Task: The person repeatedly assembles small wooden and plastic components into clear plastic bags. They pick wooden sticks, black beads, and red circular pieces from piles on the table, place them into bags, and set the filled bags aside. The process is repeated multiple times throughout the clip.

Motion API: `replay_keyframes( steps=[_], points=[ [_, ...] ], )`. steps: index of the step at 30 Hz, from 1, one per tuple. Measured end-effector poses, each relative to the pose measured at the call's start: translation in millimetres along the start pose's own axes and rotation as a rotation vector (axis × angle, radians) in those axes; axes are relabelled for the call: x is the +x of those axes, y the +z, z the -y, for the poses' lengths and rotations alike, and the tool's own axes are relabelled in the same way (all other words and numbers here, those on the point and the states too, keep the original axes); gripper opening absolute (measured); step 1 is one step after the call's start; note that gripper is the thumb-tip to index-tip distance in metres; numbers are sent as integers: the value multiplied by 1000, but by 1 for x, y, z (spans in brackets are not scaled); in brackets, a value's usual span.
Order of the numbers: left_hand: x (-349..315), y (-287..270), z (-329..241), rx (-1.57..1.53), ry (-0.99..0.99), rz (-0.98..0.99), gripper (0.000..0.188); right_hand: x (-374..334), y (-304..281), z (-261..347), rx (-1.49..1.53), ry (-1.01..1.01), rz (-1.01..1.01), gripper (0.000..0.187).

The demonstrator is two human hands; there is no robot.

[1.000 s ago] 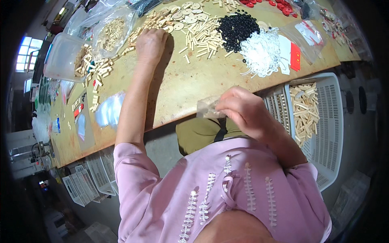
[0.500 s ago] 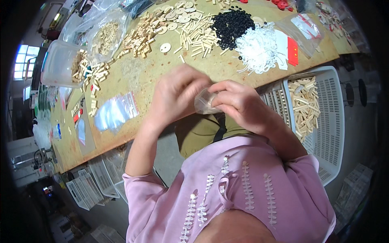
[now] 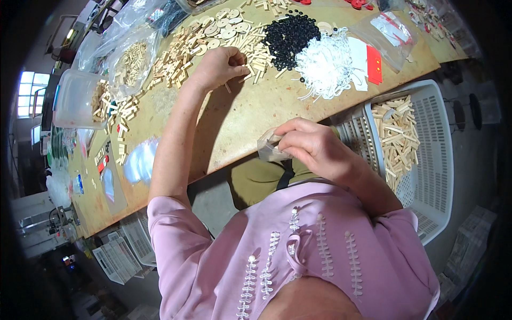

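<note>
Facing the black pile (image 3: 292, 41) of small round pieces from the far left of the desk (image 3: 240, 117), a clear plastic bin (image 3: 72, 104) seems to open sideways, with wooden blocks (image 3: 127, 110) spread by its mouth, probably so they can be taken without digging. Also left of the black pile, a clear bag (image 3: 130, 65) holds small wooden pieces, perhaps keeping them apart from the loose ones. Flat clear bags (image 3: 140, 162) lie to the pile's near left, likely for easy reach. Closer to the pile come pale wooden discs (image 3: 228, 30), apparently grouped by kind.

The left hand (image 3: 221, 66) is just left of the black pile, at the edge of the thin sticks (image 3: 260, 56) bordering it. Its fingers are curled, the thumb close to them; whether they pinch a stick I cannot tell.

On the black pile's near side, by the desk's edge, the right hand (image 3: 312, 146) has its fingers pinching a small clear bag (image 3: 271, 151), presumably to steady it. Its contents are hard to make out.

Immediately right of the black pile lie white cords (image 3: 325, 63), heaped together, with red cards (image 3: 374, 65) beyond. Farther to the pile's near right, beside the desk, a white basket (image 3: 442, 160) contains wooden strips (image 3: 394, 133), its walls seemingly there to stop them scattering.
</note>
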State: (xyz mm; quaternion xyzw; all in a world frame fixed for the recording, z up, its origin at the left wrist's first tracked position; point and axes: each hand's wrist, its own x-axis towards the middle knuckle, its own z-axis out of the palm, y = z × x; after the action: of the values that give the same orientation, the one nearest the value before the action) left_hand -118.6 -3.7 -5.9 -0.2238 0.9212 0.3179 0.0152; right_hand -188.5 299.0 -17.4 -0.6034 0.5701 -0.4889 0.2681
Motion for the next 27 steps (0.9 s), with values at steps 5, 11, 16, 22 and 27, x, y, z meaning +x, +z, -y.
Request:
replay_keyframes(
  steps=[5,11,16,22,27],
  points=[
    [2,-7,11,-8,-74,94,20,-1,-1,-1,-3,-21,-18,12],
    [-5,-4,25,-73,-54,-3,19,-3,-2,-3,-33,-25,-32,11],
    [-13,-10,8,97,-78,-21,26,-2,-3,3,-91,-16,-21,9],
    [-38,-13,12,-319,-25,-252,17,4,-6,8,-175,-68,-83,11],
    [-107,-2,-53,-845,247,-103,14,14,-13,19,-178,-83,-66,12]
  ],
)
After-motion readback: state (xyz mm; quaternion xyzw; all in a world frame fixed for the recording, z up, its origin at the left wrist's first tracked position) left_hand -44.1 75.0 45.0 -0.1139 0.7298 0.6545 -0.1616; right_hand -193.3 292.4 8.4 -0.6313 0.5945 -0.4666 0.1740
